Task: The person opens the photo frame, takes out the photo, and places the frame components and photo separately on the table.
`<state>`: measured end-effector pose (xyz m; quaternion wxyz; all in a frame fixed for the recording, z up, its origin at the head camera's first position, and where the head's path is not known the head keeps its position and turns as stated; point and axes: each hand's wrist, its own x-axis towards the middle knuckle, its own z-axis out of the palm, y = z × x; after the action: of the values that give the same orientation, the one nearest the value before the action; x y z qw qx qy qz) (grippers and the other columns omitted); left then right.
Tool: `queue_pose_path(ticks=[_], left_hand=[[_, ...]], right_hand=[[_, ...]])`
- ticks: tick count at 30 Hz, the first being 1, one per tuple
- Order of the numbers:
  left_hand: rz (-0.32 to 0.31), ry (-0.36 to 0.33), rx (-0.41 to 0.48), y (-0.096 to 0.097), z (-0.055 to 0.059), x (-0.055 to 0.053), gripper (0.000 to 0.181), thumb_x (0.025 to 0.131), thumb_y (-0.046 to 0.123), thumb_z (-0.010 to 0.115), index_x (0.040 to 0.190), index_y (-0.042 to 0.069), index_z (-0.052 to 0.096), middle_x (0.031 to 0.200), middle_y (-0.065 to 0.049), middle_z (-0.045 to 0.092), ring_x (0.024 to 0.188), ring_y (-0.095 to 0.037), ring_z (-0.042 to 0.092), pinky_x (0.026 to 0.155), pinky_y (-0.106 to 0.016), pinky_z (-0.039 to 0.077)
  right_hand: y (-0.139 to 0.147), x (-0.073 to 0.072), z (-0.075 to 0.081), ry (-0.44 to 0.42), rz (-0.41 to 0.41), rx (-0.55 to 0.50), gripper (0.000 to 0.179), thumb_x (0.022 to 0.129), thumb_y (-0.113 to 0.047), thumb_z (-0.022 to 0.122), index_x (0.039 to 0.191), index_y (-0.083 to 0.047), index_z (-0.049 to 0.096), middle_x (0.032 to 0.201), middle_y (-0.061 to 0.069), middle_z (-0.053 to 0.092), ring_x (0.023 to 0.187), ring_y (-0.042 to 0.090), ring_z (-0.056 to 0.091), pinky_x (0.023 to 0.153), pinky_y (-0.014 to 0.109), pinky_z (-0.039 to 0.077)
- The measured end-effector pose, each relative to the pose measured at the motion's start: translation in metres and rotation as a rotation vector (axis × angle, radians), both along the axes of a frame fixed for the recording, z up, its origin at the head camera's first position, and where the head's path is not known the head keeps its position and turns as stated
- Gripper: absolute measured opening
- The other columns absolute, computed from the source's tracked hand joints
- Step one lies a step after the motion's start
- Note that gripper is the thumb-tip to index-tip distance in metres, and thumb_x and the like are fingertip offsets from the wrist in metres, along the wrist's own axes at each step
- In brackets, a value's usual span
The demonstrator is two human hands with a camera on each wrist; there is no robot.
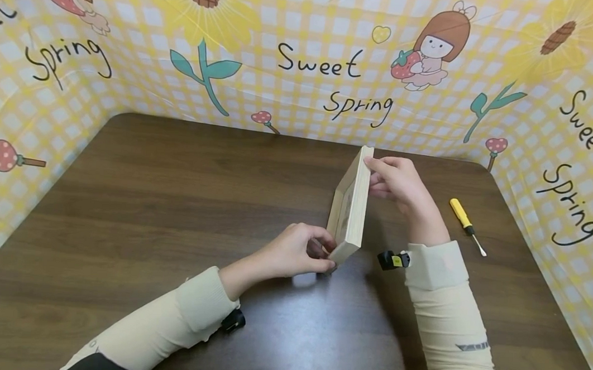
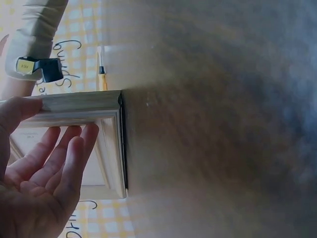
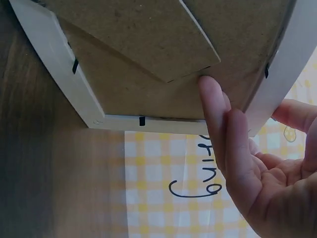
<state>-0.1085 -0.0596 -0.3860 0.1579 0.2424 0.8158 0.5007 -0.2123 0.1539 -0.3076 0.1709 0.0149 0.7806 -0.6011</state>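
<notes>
Both hands hold a pale wooden picture frame (image 1: 358, 205) on edge above the brown table, right of the middle. My left hand (image 1: 295, 252) grips its near lower part, with the thumb on the outer side and the fingertips inside the front rim in the left wrist view. At the far upper part, my right hand (image 1: 402, 185) has its thumb on the frame's side and its fingers against the back. The right wrist view shows a brown backing board (image 3: 133, 101) with a stand flap (image 3: 148, 34) and small black tabs along the rim.
A yellow-handled screwdriver (image 1: 461, 215) lies on the table (image 1: 175, 190) to the right of the right hand. Yellow checked cloth (image 1: 305, 18) with printed flowers and words encloses the table's back and sides. Each wrist wears a small black camera.
</notes>
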Motion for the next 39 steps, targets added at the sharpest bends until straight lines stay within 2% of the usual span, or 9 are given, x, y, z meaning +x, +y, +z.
queue_pose_path(ticks=[2, 9, 16, 19, 25, 30, 33, 36, 39], left_hand=[[0.004, 0.009, -0.016, 0.0, 0.001, 0.001, 0.023, 0.083, 0.01, 0.076, 0.105, 0.006, 0.071, 0.099, -0.008, 0.075, 0.083, -0.01, 0.073, 0.074, -0.019, 0.056], [0.035, 0.114, -0.111, -0.002, 0.004, 0.002, 0.025, 0.083, 0.015, 0.077, 0.106, 0.007, 0.072, 0.102, -0.006, 0.074, 0.086, -0.012, 0.072, 0.076, -0.023, 0.057], [0.072, 0.244, -0.254, -0.002, 0.007, 0.007, 0.023, 0.081, 0.023, 0.079, 0.101, 0.014, 0.074, 0.095, 0.003, 0.074, 0.084, -0.01, 0.069, 0.074, -0.024, 0.053], [0.088, 0.275, -0.303, -0.002, 0.009, 0.01, 0.023, 0.081, 0.026, 0.078, 0.101, 0.016, 0.075, 0.095, 0.004, 0.074, 0.084, -0.01, 0.068, 0.075, -0.028, 0.053], [0.09, 0.34, -0.399, -0.001, 0.013, 0.013, 0.024, 0.08, 0.029, 0.078, 0.1, 0.016, 0.075, 0.094, 0.004, 0.072, 0.081, -0.011, 0.065, 0.075, -0.034, 0.053], [0.087, 0.358, -0.461, 0.0, 0.016, 0.015, 0.024, 0.081, 0.032, 0.078, 0.098, 0.015, 0.075, 0.092, 0.004, 0.071, 0.08, -0.014, 0.064, 0.074, -0.036, 0.053], [0.083, 0.364, -0.482, 0.0, 0.017, 0.016, 0.023, 0.081, 0.031, 0.078, 0.097, 0.015, 0.075, 0.09, 0.003, 0.07, 0.079, -0.015, 0.063, 0.074, -0.036, 0.052], [0.081, 0.368, -0.494, 0.001, 0.017, 0.017, 0.021, 0.082, 0.029, 0.077, 0.096, 0.014, 0.075, 0.091, 0.002, 0.07, 0.079, -0.015, 0.063, 0.073, -0.035, 0.052], [0.081, 0.369, -0.503, 0.001, 0.016, 0.019, 0.019, 0.083, 0.028, 0.077, 0.095, 0.013, 0.075, 0.092, 0.002, 0.07, 0.08, -0.015, 0.064, 0.073, -0.035, 0.053]], right_hand=[[0.003, 0.001, -0.002, -0.011, 0.0, -0.032, 0.032, 0.1, -0.03, 0.057, 0.11, 0.0, 0.054, 0.063, -0.007, 0.064, 0.059, 0.002, 0.066, 0.068, 0.022, 0.059], [0.014, 0.002, -0.011, -0.05, 0.005, -0.161, 0.027, 0.101, -0.027, 0.055, 0.113, -0.003, 0.053, 0.069, -0.007, 0.067, 0.066, 0.003, 0.07, 0.069, 0.02, 0.058], [0.022, 0.002, -0.022, -0.117, 0.011, -0.277, 0.023, 0.103, -0.024, 0.052, 0.114, -0.004, 0.052, 0.073, -0.006, 0.072, 0.073, 0.004, 0.071, 0.071, 0.02, 0.057], [0.023, 0.002, -0.027, -0.138, 0.02, -0.318, 0.022, 0.104, -0.023, 0.05, 0.115, -0.004, 0.052, 0.077, -0.006, 0.074, 0.075, 0.005, 0.072, 0.071, 0.021, 0.057], [0.026, 0.001, -0.04, -0.159, 0.046, -0.37, 0.018, 0.105, -0.021, 0.047, 0.107, -0.009, 0.059, 0.079, -0.005, 0.076, 0.077, 0.005, 0.072, 0.071, 0.022, 0.056], [0.026, 0.0, -0.048, -0.174, 0.065, -0.414, 0.026, 0.106, -0.019, 0.044, 0.096, -0.014, 0.067, 0.081, -0.004, 0.076, 0.078, 0.007, 0.072, 0.071, 0.023, 0.056], [0.027, 0.0, -0.053, -0.179, 0.081, -0.417, 0.029, 0.107, -0.027, 0.045, 0.095, -0.015, 0.069, 0.083, -0.005, 0.076, 0.078, 0.007, 0.072, 0.07, 0.022, 0.055], [0.027, 0.0, -0.056, -0.172, 0.099, -0.392, 0.03, 0.105, -0.035, 0.047, 0.101, -0.011, 0.065, 0.085, -0.005, 0.076, 0.08, 0.007, 0.072, 0.071, 0.022, 0.056], [0.027, -0.001, -0.059, -0.165, 0.117, -0.352, 0.031, 0.105, -0.031, 0.049, 0.114, -0.003, 0.056, 0.088, -0.004, 0.076, 0.083, 0.006, 0.072, 0.074, 0.022, 0.057]])
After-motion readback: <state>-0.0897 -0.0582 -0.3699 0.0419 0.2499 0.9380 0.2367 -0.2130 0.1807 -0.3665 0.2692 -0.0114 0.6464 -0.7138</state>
